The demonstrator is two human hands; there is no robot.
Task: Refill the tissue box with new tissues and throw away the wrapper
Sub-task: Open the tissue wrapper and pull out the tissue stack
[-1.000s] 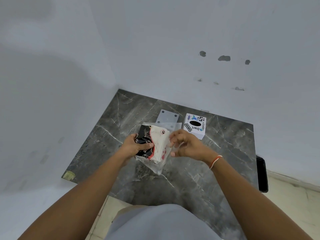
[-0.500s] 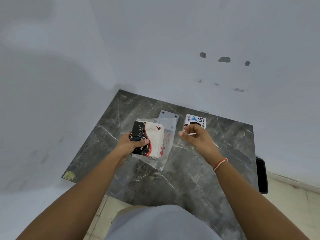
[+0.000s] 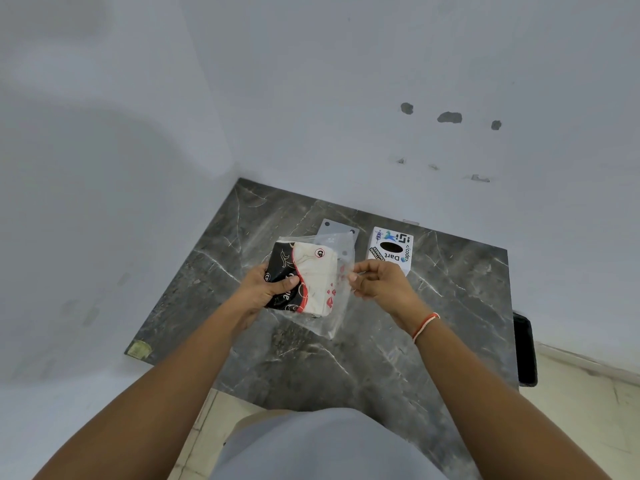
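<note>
Marble tabletop [image 3: 381,358] filled the corner, dark and veined. Over its middle the left hand [image 3: 263,292] gripped the tissue pack [image 3: 304,275] — black, cream and red — fingers curled round its left end. The clear wrapper [image 3: 337,306] hung loose off the pack's right side, its edge pinched by the right hand [image 3: 381,282]. Just beyond that hand, on the far right, stood the white tissue box [image 3: 391,249]; a grey plate [image 3: 337,228] lay beside it.

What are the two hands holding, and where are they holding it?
The left hand grips the tissue pack by its black end, thumb on top. The right hand pinches the clear wrapper at its loose right edge.
</note>
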